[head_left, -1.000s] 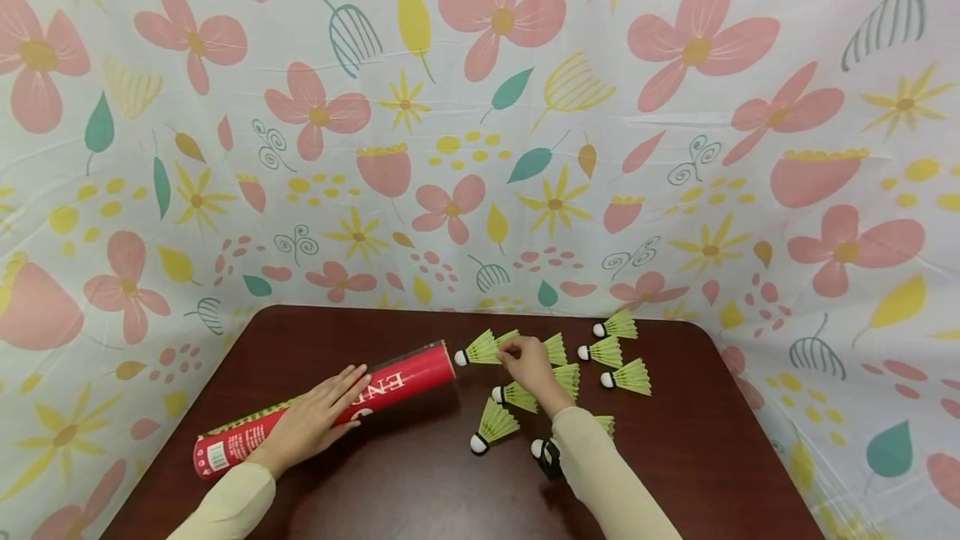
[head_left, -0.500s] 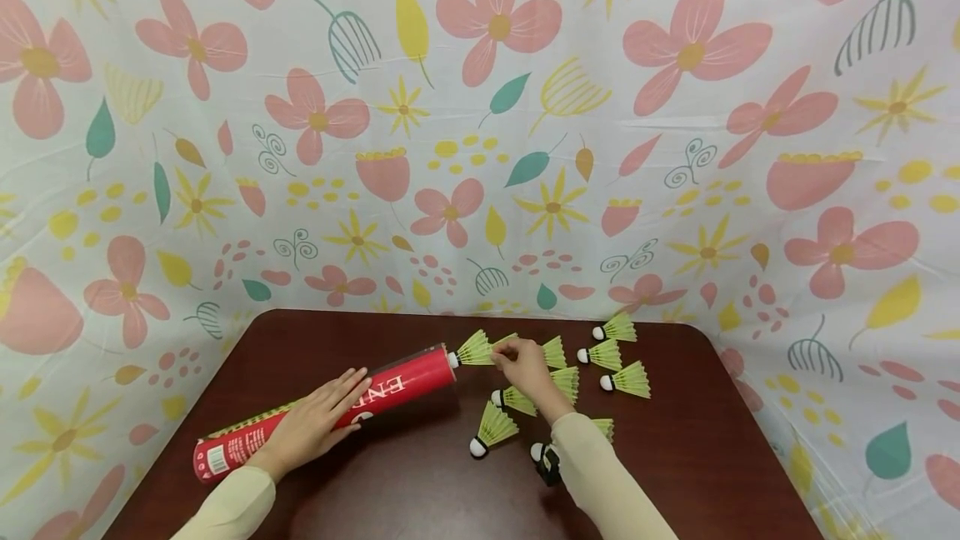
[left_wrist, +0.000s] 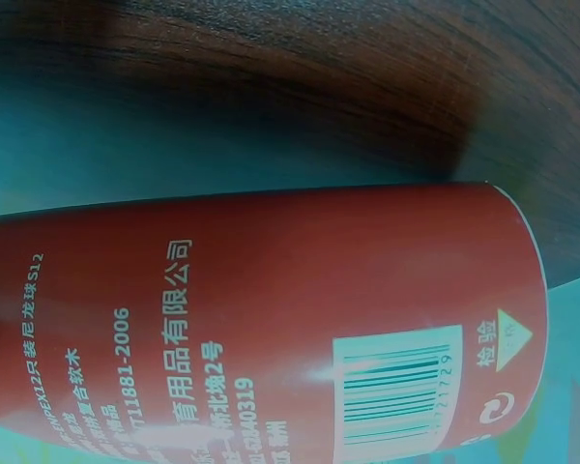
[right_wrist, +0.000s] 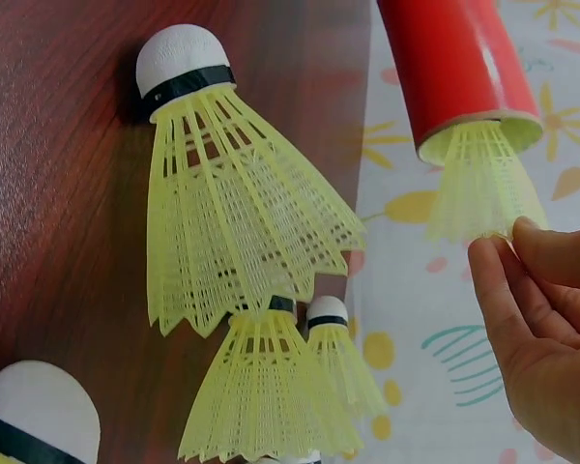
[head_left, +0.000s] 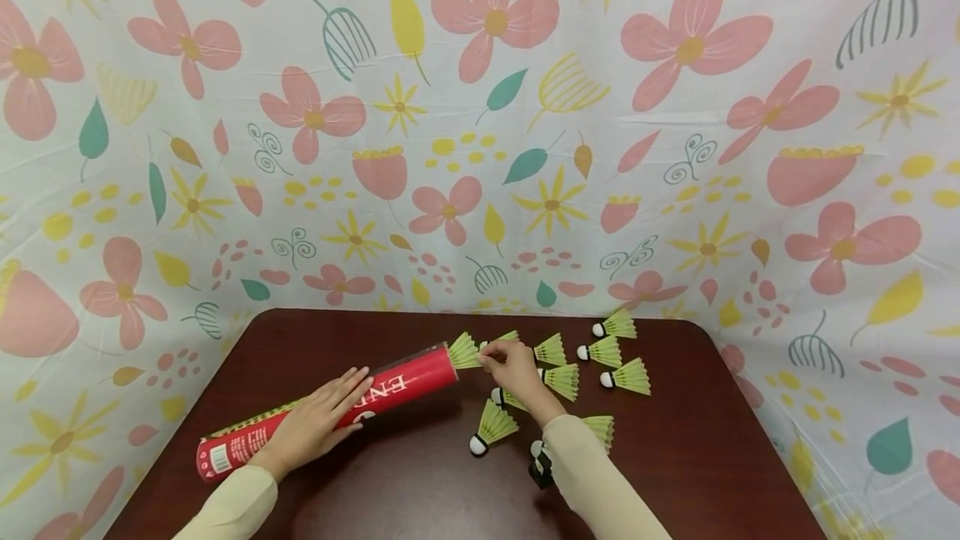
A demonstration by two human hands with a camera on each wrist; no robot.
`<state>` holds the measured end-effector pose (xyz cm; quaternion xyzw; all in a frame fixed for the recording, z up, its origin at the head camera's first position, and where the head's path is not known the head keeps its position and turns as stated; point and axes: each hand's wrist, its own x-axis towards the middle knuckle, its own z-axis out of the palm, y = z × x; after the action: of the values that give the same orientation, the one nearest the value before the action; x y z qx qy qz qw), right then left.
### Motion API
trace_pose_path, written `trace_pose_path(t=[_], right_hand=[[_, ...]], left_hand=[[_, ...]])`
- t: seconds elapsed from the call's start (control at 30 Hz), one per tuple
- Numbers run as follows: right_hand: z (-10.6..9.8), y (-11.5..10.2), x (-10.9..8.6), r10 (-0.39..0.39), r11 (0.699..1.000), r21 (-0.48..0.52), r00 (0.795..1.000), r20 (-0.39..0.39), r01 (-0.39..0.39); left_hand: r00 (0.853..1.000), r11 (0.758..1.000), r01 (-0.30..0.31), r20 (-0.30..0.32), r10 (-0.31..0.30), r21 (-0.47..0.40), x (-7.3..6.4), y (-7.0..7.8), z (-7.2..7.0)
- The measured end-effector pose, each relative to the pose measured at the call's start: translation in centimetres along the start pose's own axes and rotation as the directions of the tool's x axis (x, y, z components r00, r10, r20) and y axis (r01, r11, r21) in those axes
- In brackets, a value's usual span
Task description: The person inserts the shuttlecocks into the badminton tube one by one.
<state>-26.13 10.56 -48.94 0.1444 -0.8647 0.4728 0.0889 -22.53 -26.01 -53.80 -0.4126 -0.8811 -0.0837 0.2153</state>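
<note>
My left hand (head_left: 318, 419) holds a red shuttlecock tube (head_left: 412, 382), lying across it with the fingers over the top and the thumb along the near side. The tube slants from lower left to upper right. In its right-hand mouth sits a yellow-skirted shuttlecock (right_wrist: 483, 179), cork end hidden inside, part of the skirt sticking out. My right hand (right_wrist: 551, 309) pinches the rim of that skirt between thumb and fingers. The tube's barcode end (left_wrist: 396, 387) fills much of the left wrist view.
Several yellow shuttlecocks lie on the dark wooden table (head_left: 405, 498), around and beyond my right hand; one shuttlecock (head_left: 491, 427) lies nearest the tube's front. A black object (head_left: 540, 471) is partly behind the right sleeve. A flowered curtain (head_left: 480, 148) stands behind the table.
My right hand has moved left, sliding the shuttlecock cork first from just outside the mouth into the tube. The left hand and the tube have stayed nearly still.
</note>
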Motion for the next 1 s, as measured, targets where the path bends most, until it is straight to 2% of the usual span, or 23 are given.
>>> trace_pose_path(t=[0.43,0.6,0.9,1.0], right_hand=[[1.0,-0.1,-0.2,-0.042,0.999,-0.008,0.998,0.038,0.042],[1.1,-0.1,-0.2,-0.029,1.000,-0.001,0.999,0.044,0.029],[1.5,0.1,-0.2,-0.010,1.000,0.003,0.997,0.080,0.010],[1.6,0.1,-0.2,-0.016,1.000,0.003,0.996,0.087,0.016]], left_hand=[[1.000,1.000,-0.016,-0.024,0.016,-0.010,0.0,0.0,0.3],[1.000,1.000,-0.021,-0.023,0.021,-0.017,0.0,0.1,0.3],[0.994,0.998,-0.060,-0.087,0.060,0.010,0.2,0.3,0.6],[0.995,0.998,-0.056,-0.083,0.057,0.013,0.3,0.3,0.6]])
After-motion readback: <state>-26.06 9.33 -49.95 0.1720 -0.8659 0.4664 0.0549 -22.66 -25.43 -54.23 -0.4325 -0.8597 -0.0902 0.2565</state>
